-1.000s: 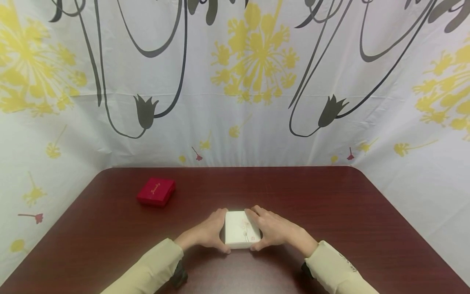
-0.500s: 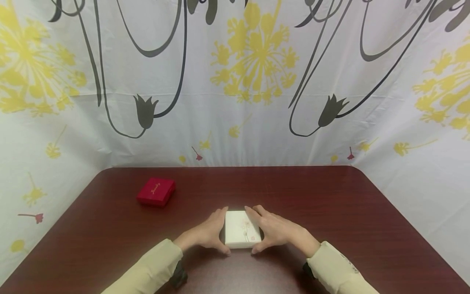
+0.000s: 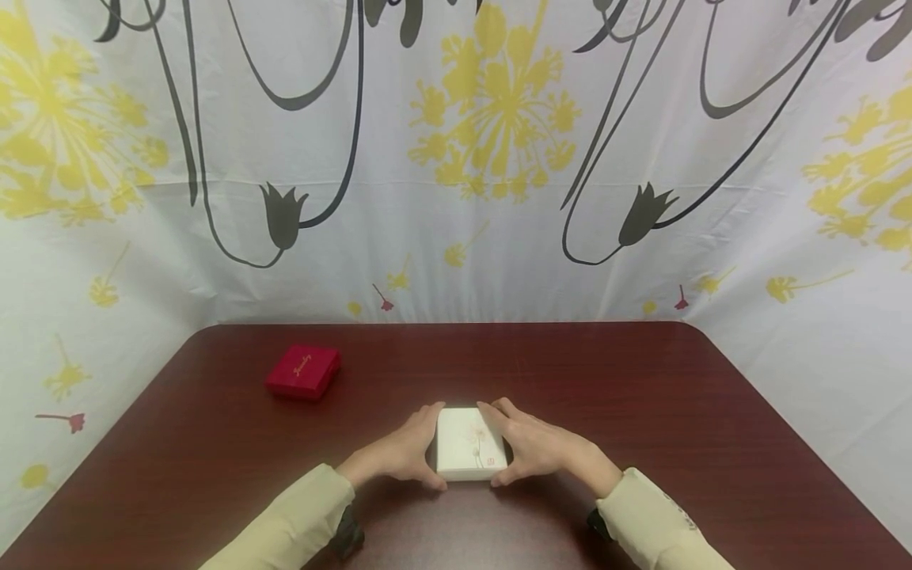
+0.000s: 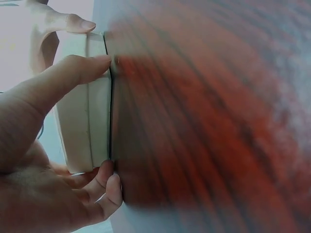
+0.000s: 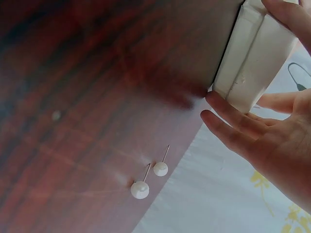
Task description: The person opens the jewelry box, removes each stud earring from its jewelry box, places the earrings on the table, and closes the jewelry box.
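A small square white box with a faint flower print on its lid lies on the table, in front of me. My left hand grips its left side, thumb at the near edge and fingers round the far edge. On the opposite side my right hand holds it the same way. The left wrist view shows a seam along the side of the white box, between lid and base, with the left thumb pressed across it. Fingertips of the right hand touch the box's lower corner in the right wrist view.
A red jewelry box with gold lettering sits at the back left of the dark wooden table. Two white pearl earrings lie on the tabletop in the right wrist view. A patterned curtain hangs behind the table.
The right thumb has shifted slightly to the right along the white box's near edge. Both hands otherwise stay on the box, and the red box has not moved.
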`<state>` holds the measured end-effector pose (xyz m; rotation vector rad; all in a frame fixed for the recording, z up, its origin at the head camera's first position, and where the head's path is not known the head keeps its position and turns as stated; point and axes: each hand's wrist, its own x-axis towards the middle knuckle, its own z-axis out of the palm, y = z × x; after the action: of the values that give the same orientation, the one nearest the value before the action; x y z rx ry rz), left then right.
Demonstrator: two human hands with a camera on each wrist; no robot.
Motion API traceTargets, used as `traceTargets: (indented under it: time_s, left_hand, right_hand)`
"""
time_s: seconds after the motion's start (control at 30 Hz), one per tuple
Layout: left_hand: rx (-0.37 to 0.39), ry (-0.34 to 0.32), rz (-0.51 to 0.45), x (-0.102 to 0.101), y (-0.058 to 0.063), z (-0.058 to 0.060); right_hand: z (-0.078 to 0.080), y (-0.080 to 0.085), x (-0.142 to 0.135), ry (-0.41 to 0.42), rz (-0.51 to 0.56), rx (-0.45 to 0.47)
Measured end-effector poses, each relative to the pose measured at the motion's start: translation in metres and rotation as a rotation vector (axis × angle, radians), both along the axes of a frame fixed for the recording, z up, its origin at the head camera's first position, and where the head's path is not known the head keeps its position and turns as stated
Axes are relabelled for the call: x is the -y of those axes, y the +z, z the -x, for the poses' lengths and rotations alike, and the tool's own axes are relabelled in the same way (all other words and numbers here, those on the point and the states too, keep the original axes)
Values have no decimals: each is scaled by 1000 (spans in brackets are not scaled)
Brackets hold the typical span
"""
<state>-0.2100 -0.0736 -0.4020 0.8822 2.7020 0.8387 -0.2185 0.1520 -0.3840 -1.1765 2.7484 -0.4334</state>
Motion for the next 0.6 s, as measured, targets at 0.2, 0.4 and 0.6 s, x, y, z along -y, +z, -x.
traceTargets:
  time_s: [0.2, 0.4, 0.6]
  left_hand:
    - [-23, -17, -26, 2, 0, 4]
    - [-46, -8, -45, 5, 1, 11]
    - [-60, 18, -79, 8, 2, 22]
  right_hand:
    - [4, 2, 3, -8, -3, 15]
    - [12, 4, 8, -11, 0, 22]
    - [24, 5, 13, -22, 24, 41]
